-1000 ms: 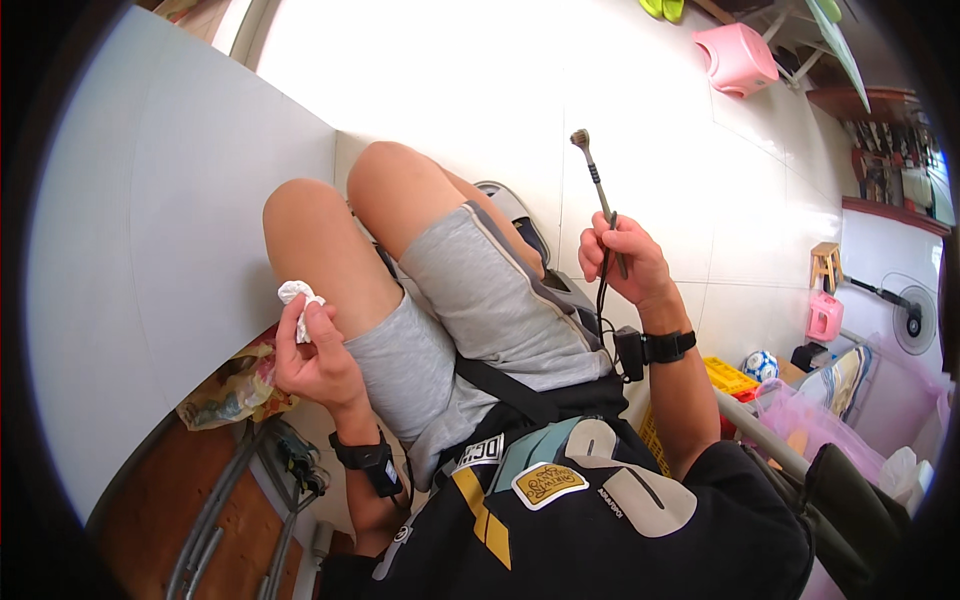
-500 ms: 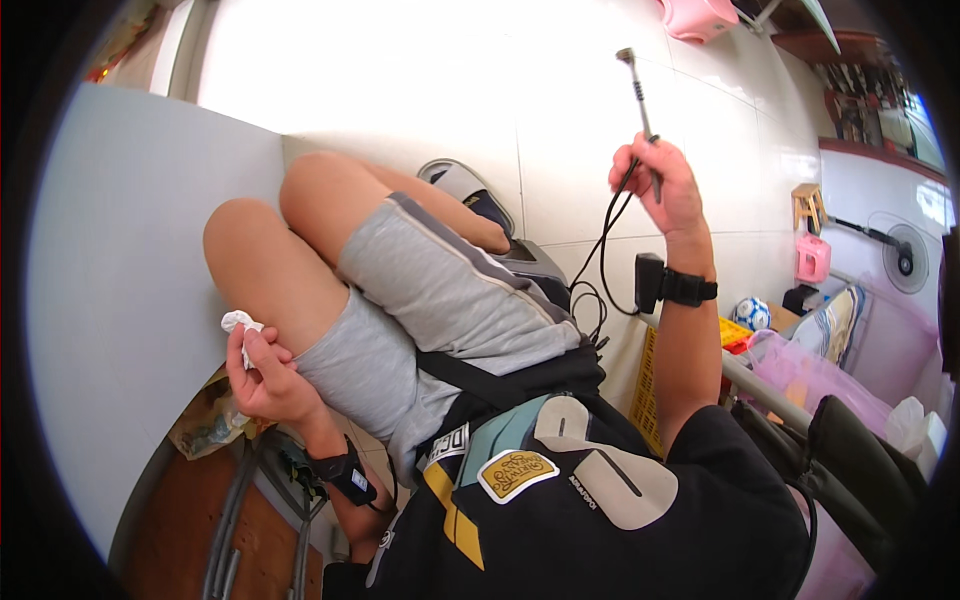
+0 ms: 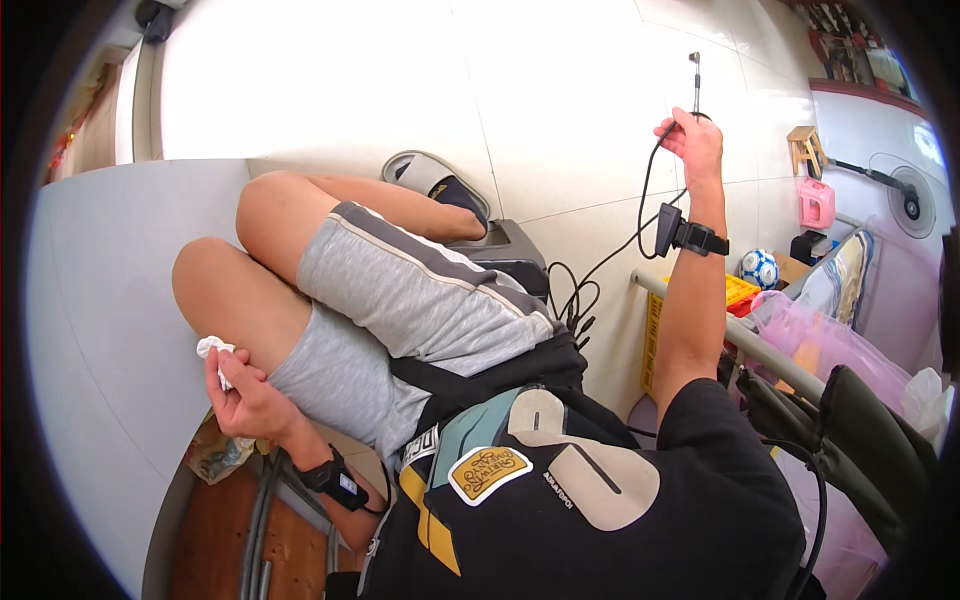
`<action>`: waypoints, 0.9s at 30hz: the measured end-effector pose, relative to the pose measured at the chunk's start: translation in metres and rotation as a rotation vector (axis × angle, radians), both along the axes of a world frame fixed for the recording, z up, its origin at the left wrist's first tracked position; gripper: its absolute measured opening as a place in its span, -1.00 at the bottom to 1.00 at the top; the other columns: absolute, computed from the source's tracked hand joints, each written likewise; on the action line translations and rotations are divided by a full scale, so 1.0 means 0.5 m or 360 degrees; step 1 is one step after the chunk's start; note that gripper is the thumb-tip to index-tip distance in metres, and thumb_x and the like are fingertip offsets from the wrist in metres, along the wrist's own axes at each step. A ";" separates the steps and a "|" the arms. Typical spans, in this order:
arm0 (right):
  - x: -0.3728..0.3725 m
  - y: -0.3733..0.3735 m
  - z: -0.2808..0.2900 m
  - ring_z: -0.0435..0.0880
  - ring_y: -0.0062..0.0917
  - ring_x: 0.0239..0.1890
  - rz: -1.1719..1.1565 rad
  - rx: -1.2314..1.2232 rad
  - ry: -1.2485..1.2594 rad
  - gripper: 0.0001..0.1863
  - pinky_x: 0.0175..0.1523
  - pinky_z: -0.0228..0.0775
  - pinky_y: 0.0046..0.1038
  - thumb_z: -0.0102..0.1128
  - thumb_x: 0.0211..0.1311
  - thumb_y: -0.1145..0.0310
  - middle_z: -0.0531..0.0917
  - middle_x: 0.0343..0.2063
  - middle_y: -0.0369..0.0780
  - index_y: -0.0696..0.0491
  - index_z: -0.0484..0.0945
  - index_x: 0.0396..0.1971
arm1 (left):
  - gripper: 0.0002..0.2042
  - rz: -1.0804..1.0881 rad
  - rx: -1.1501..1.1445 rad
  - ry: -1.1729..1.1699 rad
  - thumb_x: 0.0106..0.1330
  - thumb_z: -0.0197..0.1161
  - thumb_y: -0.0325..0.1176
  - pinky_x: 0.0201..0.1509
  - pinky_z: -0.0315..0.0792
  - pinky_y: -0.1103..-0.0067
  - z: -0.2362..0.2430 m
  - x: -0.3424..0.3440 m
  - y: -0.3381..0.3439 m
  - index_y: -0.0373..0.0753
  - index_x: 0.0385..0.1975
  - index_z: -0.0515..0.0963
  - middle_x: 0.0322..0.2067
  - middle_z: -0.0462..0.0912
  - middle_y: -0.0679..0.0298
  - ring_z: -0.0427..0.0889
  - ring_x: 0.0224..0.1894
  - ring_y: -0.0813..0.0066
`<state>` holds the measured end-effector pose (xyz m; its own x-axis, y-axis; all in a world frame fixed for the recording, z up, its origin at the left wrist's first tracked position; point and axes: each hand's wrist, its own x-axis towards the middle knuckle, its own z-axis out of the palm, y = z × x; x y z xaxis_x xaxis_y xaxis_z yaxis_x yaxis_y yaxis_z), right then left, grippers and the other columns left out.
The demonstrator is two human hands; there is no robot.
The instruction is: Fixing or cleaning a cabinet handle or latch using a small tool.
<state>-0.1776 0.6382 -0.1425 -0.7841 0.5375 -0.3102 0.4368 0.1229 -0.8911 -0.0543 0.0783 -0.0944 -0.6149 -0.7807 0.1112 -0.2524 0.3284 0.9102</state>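
Wand (image 3: 697, 82), slim and small-headed, is lying just beyond the right hand (image 3: 693, 140), its long axis pointing away from the body, nearly in line with that hand, whose fingers are apparently pinching its near end, though the grip is showing too small to be sure; black cable (image 3: 643, 205) is looping left of it, while the left hand (image 3: 245, 400), well apart, is pinching white tissue (image 3: 213, 346)

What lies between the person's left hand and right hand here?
In the head view, going from the left hand to the right hand: grey shorts, a partly hidden dark object, pale floor tiles, then black cable.
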 end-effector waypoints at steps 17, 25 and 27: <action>0.211 0.304 -0.090 0.61 -0.33 -0.56 0.0201 0.1380 -0.0480 -0.72 -0.32 0.46 -0.26 0.21 0.04 0.25 0.60 -0.67 -0.07 0.18 0.55 -0.64 | -0.69 0.0044 -0.0041 -0.0005 0.37 0.28 -0.34 -0.47 0.25 0.74 0.004 -0.008 0.004 -0.48 -0.05 0.59 -0.46 0.63 0.28 0.32 -0.55 0.71; 0.224 0.298 -0.068 0.55 -0.23 -0.57 0.0464 0.1527 -0.0531 -0.73 -0.37 0.43 -0.29 0.24 -0.01 0.29 0.53 -0.67 -0.04 0.18 0.46 -0.67 | -0.68 0.0025 -0.0059 0.0011 0.37 0.29 -0.33 -0.47 0.25 0.74 0.007 0.000 0.003 -0.46 -0.03 0.59 -0.43 0.64 0.31 0.34 -0.54 0.72; 0.168 0.234 -0.010 0.58 -0.43 -0.59 0.0403 0.1264 -0.0313 -0.75 -0.36 0.45 -0.38 0.24 0.04 0.31 0.59 -0.69 -0.14 0.17 0.51 -0.66 | -0.68 0.0006 -0.0060 0.0024 0.37 0.30 -0.33 -0.47 0.25 0.74 0.010 -0.001 0.007 -0.45 -0.03 0.59 -0.43 0.64 0.31 0.34 -0.54 0.73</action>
